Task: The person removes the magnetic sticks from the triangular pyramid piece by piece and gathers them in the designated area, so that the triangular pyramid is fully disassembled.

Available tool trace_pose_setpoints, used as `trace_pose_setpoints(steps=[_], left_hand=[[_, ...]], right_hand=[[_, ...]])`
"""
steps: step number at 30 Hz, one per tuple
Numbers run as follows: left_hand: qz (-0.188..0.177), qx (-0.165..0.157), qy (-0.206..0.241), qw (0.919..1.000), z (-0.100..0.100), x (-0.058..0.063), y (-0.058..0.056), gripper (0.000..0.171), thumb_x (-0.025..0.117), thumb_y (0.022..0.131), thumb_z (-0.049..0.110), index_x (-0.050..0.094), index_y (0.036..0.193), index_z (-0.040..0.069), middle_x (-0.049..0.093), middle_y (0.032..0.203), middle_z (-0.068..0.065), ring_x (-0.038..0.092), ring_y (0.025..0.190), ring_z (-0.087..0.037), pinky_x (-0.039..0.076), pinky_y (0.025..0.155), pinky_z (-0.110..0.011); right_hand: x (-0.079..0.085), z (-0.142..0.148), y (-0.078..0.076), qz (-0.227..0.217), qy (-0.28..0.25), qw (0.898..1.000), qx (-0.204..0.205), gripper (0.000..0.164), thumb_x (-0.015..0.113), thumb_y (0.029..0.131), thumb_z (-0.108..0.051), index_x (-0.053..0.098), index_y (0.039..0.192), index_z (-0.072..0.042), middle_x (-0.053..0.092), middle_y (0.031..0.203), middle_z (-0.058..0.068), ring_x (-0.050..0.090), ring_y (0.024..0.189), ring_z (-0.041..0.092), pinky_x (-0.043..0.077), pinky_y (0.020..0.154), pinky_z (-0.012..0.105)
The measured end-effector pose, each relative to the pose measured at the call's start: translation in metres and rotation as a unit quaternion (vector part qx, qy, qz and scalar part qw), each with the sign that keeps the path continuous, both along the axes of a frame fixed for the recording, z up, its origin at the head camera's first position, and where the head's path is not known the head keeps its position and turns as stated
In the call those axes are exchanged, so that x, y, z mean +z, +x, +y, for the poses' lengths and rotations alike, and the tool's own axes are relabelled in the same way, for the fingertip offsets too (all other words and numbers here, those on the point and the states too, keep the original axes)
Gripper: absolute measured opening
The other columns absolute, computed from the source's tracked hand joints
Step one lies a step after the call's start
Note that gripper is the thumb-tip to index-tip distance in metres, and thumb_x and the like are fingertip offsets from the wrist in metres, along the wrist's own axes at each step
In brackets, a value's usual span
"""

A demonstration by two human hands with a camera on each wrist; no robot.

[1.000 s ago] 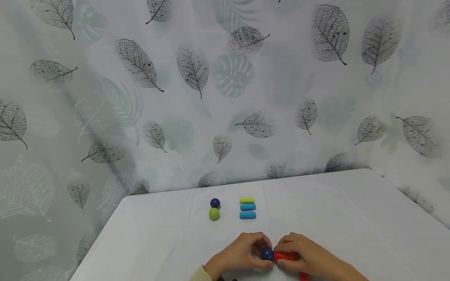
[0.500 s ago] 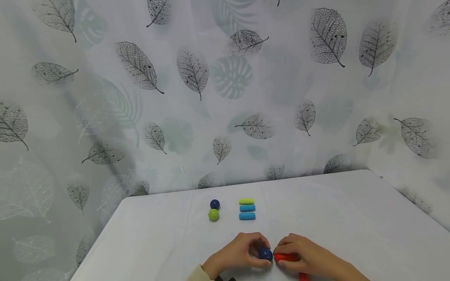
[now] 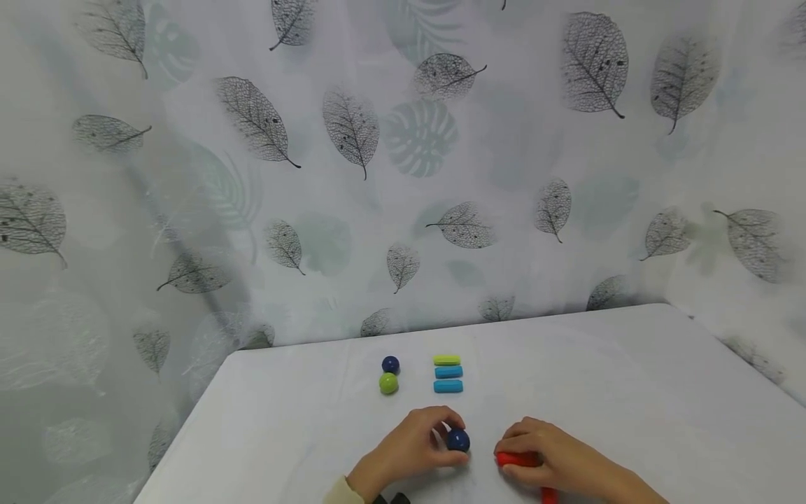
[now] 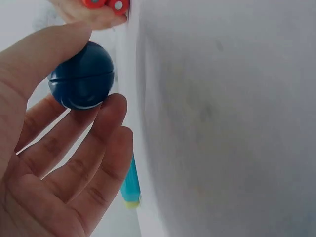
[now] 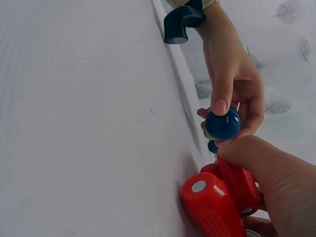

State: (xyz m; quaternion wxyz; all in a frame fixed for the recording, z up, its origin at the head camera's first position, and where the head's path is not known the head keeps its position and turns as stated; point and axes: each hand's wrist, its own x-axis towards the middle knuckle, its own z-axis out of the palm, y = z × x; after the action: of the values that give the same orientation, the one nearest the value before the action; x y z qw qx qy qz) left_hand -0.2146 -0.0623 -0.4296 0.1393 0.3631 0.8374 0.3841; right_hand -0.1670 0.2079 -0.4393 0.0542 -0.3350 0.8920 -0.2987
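A dark blue ball [image 3: 458, 439] with a seam round its middle is pinched between the thumb and fingertips of my left hand [image 3: 412, 444]. The left wrist view shows this blue ball [image 4: 81, 76] close up. To its right, my right hand [image 3: 557, 458] grips a red magnetic building stick [image 3: 518, 459]. A second red stick [image 3: 549, 495] shows below that hand, partly hidden. In the right wrist view, the red stick in front [image 5: 210, 205] has a silver disc in its end and lies against the held red stick [image 5: 241, 185]. A gap separates ball and sticks.
Farther back on the white table [image 3: 283, 420] sit another dark blue ball [image 3: 390, 364] and a lime green ball [image 3: 388, 383]. Beside them lie a lime stick [image 3: 446, 360] and two blue sticks [image 3: 448, 386]. A leaf-print curtain [image 3: 403, 175] hangs behind the table.
My left hand has drawn the blue ball leftward and slightly back, away from the red stick's end, so the gap has widened. The right hand stays nearly in place on the red stick.
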Motion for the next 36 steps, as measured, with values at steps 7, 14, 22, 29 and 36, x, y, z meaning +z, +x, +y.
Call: trace_pose_setpoints(steps=[7,14,22,29,36], left_hand=[[0.026,0.042,0.01,0.9987,-0.016,-0.002,-0.006,0.035,0.077,0.085,0.027,0.064,0.113,0.01,0.063,0.101,0.012,0.056,0.087,0.001,0.05,0.075,-0.019],[0.052,0.084,0.019,0.9949,-0.035,-0.004,-0.016,0.036,0.077,0.085,0.026,0.063,0.113,0.009,0.065,0.106,0.006,0.057,0.088,-0.002,0.052,0.076,-0.023],[0.082,0.123,0.024,0.9887,-0.055,-0.007,-0.027,0.036,0.078,0.084,0.022,0.063,0.111,0.005,0.066,0.108,-0.003,0.06,0.088,-0.01,0.054,0.077,-0.028],[0.09,0.159,0.024,0.9828,-0.066,-0.012,-0.034,0.037,0.078,0.083,0.02,0.062,0.112,0.004,0.061,0.106,-0.004,0.061,0.087,-0.014,0.053,0.073,-0.025],[0.111,0.203,0.006,0.9728,-0.072,-0.017,-0.035,0.037,0.081,0.081,0.018,0.064,0.111,0.007,0.058,0.107,-0.004,0.061,0.088,-0.017,0.054,0.074,-0.027]], right_hand=[[-0.002,0.001,-0.001,0.007,-0.008,1.0,0.006,0.028,0.064,0.093,-0.041,0.072,0.112,-0.022,0.061,0.105,-0.013,0.051,0.092,0.002,0.052,0.075,0.022],[-0.004,0.002,-0.002,0.018,-0.007,1.0,0.011,0.027,0.065,0.093,-0.039,0.073,0.111,-0.02,0.061,0.105,-0.014,0.051,0.093,0.002,0.052,0.076,0.023],[-0.003,0.002,0.0,0.033,-0.019,0.999,0.016,0.024,0.065,0.093,-0.036,0.073,0.11,-0.021,0.061,0.103,-0.014,0.051,0.092,0.001,0.052,0.074,0.022],[-0.004,0.003,0.0,0.044,-0.03,0.998,0.022,0.021,0.065,0.094,-0.034,0.072,0.11,-0.021,0.06,0.103,-0.015,0.049,0.091,0.0,0.05,0.072,0.022],[-0.006,0.002,0.0,0.037,-0.031,0.999,0.021,0.022,0.066,0.093,-0.035,0.072,0.11,-0.021,0.06,0.103,-0.014,0.049,0.091,0.0,0.051,0.072,0.021]])
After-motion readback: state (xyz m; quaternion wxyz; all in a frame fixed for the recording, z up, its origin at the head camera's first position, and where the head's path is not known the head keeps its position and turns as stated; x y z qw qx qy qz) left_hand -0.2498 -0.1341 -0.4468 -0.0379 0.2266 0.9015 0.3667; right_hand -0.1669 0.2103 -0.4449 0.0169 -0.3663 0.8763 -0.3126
